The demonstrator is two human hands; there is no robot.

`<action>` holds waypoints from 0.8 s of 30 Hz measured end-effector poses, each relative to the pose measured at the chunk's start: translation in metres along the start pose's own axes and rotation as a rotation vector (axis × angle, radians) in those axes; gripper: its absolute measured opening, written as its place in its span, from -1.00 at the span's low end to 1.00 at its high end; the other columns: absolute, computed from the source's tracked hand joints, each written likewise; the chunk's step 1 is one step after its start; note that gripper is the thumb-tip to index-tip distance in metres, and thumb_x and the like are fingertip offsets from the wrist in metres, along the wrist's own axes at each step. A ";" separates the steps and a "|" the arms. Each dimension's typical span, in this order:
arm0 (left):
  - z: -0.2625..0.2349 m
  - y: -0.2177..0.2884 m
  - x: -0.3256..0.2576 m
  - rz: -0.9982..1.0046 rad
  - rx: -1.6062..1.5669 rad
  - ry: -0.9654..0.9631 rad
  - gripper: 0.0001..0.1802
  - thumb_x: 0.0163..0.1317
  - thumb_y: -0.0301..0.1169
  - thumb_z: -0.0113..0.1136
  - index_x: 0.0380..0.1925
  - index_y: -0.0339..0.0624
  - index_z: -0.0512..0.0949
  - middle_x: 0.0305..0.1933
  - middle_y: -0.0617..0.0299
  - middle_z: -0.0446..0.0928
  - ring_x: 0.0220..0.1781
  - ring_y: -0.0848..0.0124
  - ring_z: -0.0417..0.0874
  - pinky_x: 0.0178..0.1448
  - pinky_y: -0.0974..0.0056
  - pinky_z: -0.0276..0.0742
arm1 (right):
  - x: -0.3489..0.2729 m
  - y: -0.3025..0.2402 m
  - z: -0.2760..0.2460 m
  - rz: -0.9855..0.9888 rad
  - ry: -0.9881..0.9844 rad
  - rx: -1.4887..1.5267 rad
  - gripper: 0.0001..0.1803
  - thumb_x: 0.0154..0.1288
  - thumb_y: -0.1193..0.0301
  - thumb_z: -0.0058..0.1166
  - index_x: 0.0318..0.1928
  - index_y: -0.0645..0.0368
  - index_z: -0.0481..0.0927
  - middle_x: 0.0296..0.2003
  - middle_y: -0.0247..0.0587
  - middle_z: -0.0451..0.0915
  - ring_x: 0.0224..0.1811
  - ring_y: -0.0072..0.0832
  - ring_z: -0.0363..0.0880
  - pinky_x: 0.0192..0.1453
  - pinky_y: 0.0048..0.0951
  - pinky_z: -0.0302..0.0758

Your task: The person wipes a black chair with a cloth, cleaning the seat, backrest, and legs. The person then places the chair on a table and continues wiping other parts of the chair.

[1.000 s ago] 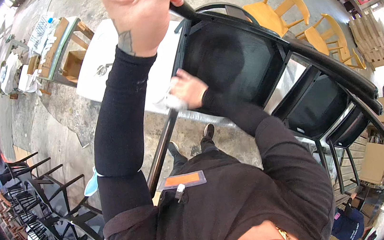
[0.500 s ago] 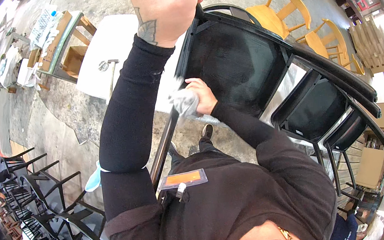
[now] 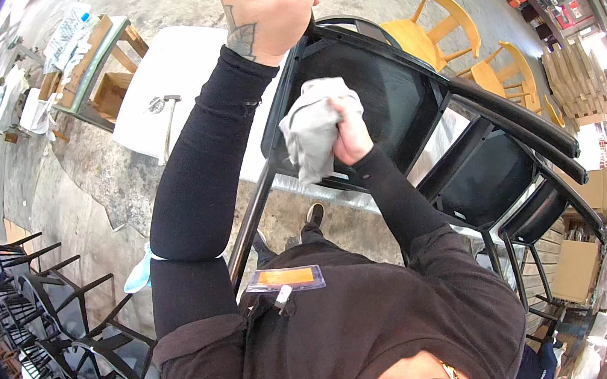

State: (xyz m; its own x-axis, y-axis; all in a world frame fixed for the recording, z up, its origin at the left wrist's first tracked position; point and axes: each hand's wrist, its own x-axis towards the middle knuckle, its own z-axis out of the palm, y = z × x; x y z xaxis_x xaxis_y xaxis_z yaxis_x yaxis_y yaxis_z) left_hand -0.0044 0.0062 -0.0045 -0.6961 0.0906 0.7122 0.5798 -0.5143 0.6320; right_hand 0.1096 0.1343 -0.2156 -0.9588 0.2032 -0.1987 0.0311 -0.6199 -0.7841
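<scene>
My left hand (image 3: 273, 13), high at the upper edge, is closed round a black bar of the chair; a dark round end shows by the thumb, and part of the hand is cut off by the frame. My right hand (image 3: 352, 132) grips a crumpled light grey cloth (image 3: 313, 129), held over the near left part of the black chair seat (image 3: 383, 96). The black chair lies tilted on a white-covered surface, one long leg (image 3: 253, 222) pointing toward me. Whether the cloth touches the seat I cannot tell.
A hammer (image 3: 171, 122) lies on the white-covered table (image 3: 136, 119) to the left. Another black chair (image 3: 487, 174) is at right. Yellow wooden chairs (image 3: 450, 24) stand beyond. Stacked black chairs (image 3: 68, 309) fill the lower left; cardboard boxes (image 3: 577, 269) are at right.
My right hand has moved up and rightward with the cloth, from the chair's near left edge to over the seat. My left hand keeps its hold on the chair bar.
</scene>
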 end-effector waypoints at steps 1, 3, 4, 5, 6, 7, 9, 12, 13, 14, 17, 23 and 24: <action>0.000 0.000 0.000 0.002 0.016 0.008 -0.77 0.34 -0.46 0.21 -0.52 -0.21 0.48 -0.68 0.40 0.44 -0.69 0.70 0.38 -0.59 0.52 0.25 | 0.012 -0.005 0.005 -0.109 0.077 -0.520 -0.63 0.35 0.41 0.07 0.14 0.22 0.53 0.09 -0.17 0.58 0.16 -0.34 0.54 0.30 -0.30 0.42; 0.000 -0.001 -0.001 -0.012 0.019 0.008 -0.78 0.34 -0.46 0.21 -0.52 -0.21 0.48 -0.68 0.40 0.44 -0.69 0.70 0.39 -0.59 0.52 0.25 | 0.041 -0.018 0.014 -0.940 -0.051 -1.199 -0.62 0.06 0.64 0.18 -0.03 0.21 0.62 0.08 0.00 0.56 0.23 -0.06 0.45 0.36 -0.18 0.31; 0.000 -0.002 -0.001 -0.022 0.020 0.008 -0.78 0.34 -0.46 0.21 -0.51 -0.21 0.48 -0.68 0.40 0.44 -0.69 0.70 0.39 -0.59 0.52 0.26 | 0.057 -0.021 0.019 -1.092 -0.067 -1.167 -0.65 -0.01 0.62 0.19 -0.13 0.15 0.66 0.14 -0.02 0.52 0.32 0.04 0.33 0.39 -0.09 0.26; 0.000 -0.003 -0.002 -0.022 -0.001 0.015 -0.79 0.34 -0.46 0.19 -0.51 -0.21 0.48 -0.67 0.39 0.44 -0.68 0.69 0.39 -0.58 0.52 0.27 | 0.074 -0.025 0.019 -1.152 -0.073 -1.376 -0.69 0.00 0.60 0.19 -0.17 0.14 0.67 0.17 -0.08 0.50 0.35 0.04 0.28 0.39 -0.07 0.26; 0.000 -0.003 -0.002 -0.018 -0.011 0.014 -0.79 0.34 -0.46 0.19 -0.50 -0.22 0.48 -0.67 0.39 0.44 -0.68 0.69 0.39 -0.58 0.52 0.27 | 0.089 -0.026 0.017 -1.196 -0.048 -1.585 -0.73 0.00 0.57 0.19 -0.21 0.13 0.68 0.21 -0.15 0.48 0.39 0.03 0.24 0.39 -0.06 0.27; -0.001 -0.003 -0.002 -0.015 -0.022 0.010 -0.79 0.35 -0.47 0.18 -0.50 -0.22 0.48 -0.67 0.38 0.44 -0.68 0.68 0.40 -0.57 0.52 0.28 | 0.097 -0.022 0.013 -1.227 -0.038 -1.673 -0.75 0.01 0.55 0.18 -0.22 0.13 0.68 0.22 -0.19 0.47 0.41 0.02 0.21 0.39 -0.05 0.27; -0.003 -0.002 -0.001 -0.025 -0.022 -0.025 -0.79 0.35 -0.47 0.16 -0.50 -0.23 0.48 -0.67 0.37 0.44 -0.66 0.67 0.41 -0.55 0.52 0.29 | 0.099 0.003 0.001 -1.119 -0.081 -1.825 -0.70 -0.06 0.55 0.17 -0.21 0.23 0.69 0.22 -0.21 0.49 0.47 0.00 0.14 0.43 -0.06 0.23; -0.003 0.000 -0.002 -0.041 0.050 0.003 -0.79 0.36 -0.46 0.16 -0.50 -0.23 0.48 -0.67 0.37 0.44 -0.66 0.66 0.41 -0.55 0.51 0.29 | 0.068 0.065 -0.019 -1.072 -0.495 -1.861 -0.65 0.07 0.45 0.02 -0.09 0.22 0.62 0.07 -0.01 0.56 0.31 -0.14 0.41 0.36 -0.06 0.33; -0.002 0.001 -0.001 -0.018 0.001 -0.010 -0.79 0.36 -0.45 0.15 -0.50 -0.22 0.48 -0.66 0.36 0.45 -0.66 0.67 0.41 -0.55 0.51 0.29 | 0.053 0.086 -0.019 -1.036 -0.641 -1.898 -0.68 0.05 0.39 0.04 -0.15 0.18 0.65 0.03 -0.09 0.59 0.27 -0.17 0.45 0.35 -0.07 0.35; -0.002 0.002 0.002 -0.008 0.011 -0.025 -0.79 0.36 -0.45 0.15 -0.50 -0.22 0.48 -0.66 0.36 0.45 -0.66 0.67 0.40 -0.55 0.51 0.29 | 0.042 0.094 -0.019 -1.006 -0.922 -1.888 -0.73 0.04 0.35 0.06 -0.25 0.15 0.67 -0.07 -0.16 0.62 0.24 -0.20 0.48 0.34 -0.06 0.36; -0.004 0.005 0.000 -0.031 0.030 -0.042 -0.78 0.36 -0.46 0.16 -0.51 -0.22 0.48 -0.66 0.36 0.46 -0.66 0.67 0.40 -0.54 0.51 0.29 | 0.048 0.075 -0.008 -1.023 -0.875 -2.075 -0.82 0.03 0.36 0.06 -0.35 0.09 0.66 -0.23 -0.22 0.63 0.12 -0.25 0.55 0.33 -0.03 0.36; -0.006 0.002 0.000 -0.021 0.048 -0.066 -0.78 0.35 -0.46 0.17 -0.52 -0.23 0.48 -0.68 0.36 0.44 -0.67 0.66 0.40 -0.54 0.51 0.29 | 0.121 -0.016 0.003 -1.438 -0.382 -1.929 -0.73 0.05 0.27 0.13 -0.25 0.09 0.68 -0.05 -0.18 0.59 0.06 -0.21 0.46 0.32 -0.10 0.30; -0.006 0.002 0.001 -0.008 0.045 -0.069 -0.77 0.35 -0.46 0.17 -0.52 -0.23 0.48 -0.68 0.36 0.44 -0.67 0.66 0.40 -0.54 0.51 0.29 | 0.113 -0.006 -0.002 -1.455 -0.341 -1.880 -0.69 0.06 0.24 0.15 -0.22 0.13 0.67 0.00 -0.16 0.57 0.08 -0.20 0.45 0.30 -0.12 0.30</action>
State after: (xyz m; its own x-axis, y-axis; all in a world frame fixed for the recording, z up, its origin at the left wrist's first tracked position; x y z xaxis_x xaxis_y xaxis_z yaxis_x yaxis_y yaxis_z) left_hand -0.0065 -0.0002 -0.0049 -0.6709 0.1535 0.7255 0.5938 -0.4749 0.6496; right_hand 0.0011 0.1627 -0.2340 -0.5799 -0.4979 0.6448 -0.4920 0.8449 0.2099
